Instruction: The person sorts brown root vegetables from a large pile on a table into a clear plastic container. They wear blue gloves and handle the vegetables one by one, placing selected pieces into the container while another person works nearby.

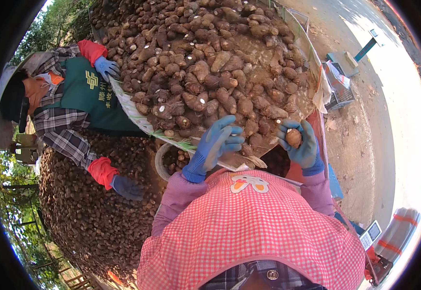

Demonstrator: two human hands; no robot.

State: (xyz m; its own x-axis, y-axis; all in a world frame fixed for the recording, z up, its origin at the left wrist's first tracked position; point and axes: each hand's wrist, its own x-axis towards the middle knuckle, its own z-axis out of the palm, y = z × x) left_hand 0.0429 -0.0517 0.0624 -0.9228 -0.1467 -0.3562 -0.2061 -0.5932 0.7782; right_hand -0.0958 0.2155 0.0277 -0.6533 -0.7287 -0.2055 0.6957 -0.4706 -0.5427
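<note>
In the head view, taro corms [201, 70] lie heaped on a sorting surface before me, many with roots and some with pale cut ends. My left hand [215, 141], in a blue rubber-coated glove, is held over the near edge of the heap, fingers spread and nothing in it. To its right, my right hand [302, 143] wears a matching glove and grips a small round taro corm [293, 138] between thumb and fingers. A bucket [160, 163] with small corms in it stands below the edge, left of my left hand.
At the left, a co-worker in a green apron [87, 94] rests one gloved hand [107, 68] on the heap's border. A large pile of small corms [98, 217] lies below. A plastic crate [340, 96] and a scale display [370, 235] stand at the right.
</note>
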